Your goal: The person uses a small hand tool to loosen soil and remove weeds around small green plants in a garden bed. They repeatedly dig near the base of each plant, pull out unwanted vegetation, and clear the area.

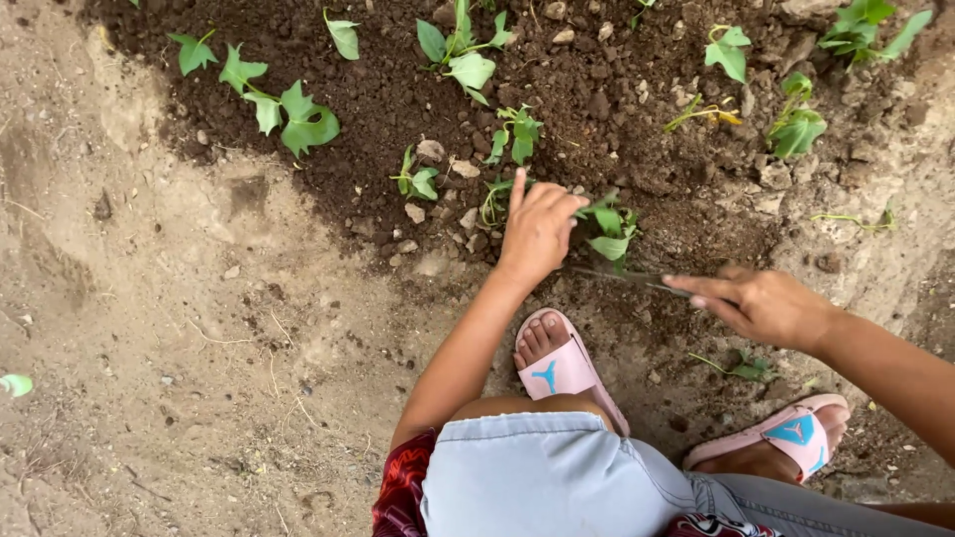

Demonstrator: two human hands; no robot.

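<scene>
Our left hand (537,231) grips the seedling (609,231) just to its right; our right hand (761,303) holds a thin blade (627,278) (pointing leftward at its base).

no packages, labels, signs or screens in view, only soil, seedlings and bare ground

I see other green seedlings in the dark tilled soil (617,109): a broad-leaved one (288,114) upper left, one (463,50) at top centre, one (517,134) below it, a small one (418,181) lower left of that. Two more (729,50) (796,124) on the right. Small stones (448,161) sit among them. Pale dry ground (149,328) fills the left. Pink sandals (562,370) (786,436) with blue marks at bottom, plus light grey shorts (537,477).
</scene>
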